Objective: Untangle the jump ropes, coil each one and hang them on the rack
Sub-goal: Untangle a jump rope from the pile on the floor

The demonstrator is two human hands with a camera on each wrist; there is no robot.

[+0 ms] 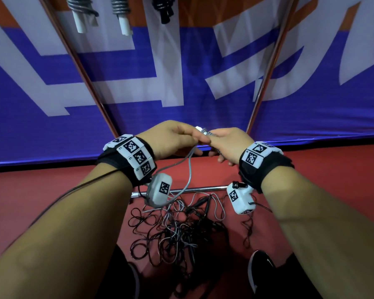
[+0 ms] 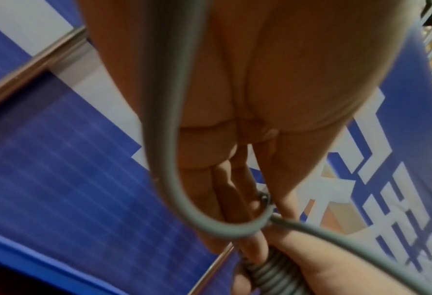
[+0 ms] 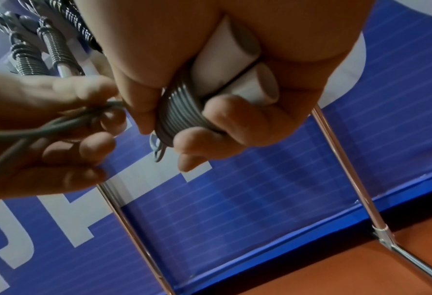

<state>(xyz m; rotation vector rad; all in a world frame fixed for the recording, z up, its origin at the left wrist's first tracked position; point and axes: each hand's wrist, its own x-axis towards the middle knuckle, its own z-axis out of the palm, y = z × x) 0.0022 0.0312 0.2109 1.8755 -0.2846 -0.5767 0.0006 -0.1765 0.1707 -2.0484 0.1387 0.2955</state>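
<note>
Right hand (image 3: 197, 83) grips coiled grey rope (image 3: 182, 113); left hand (image 1: 171, 139) pinches its tail

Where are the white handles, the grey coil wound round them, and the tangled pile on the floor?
white handles (image 3: 237, 79), right wrist view, on the side of one tube.
grey coil (image 3: 182, 113), right wrist view, mid-windings.
tangled pile (image 1: 177, 231), head view, centre of the knot.

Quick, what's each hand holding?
Left hand: pinches the loose grey rope.
Right hand: grips the coiled rope and white handles.
</note>
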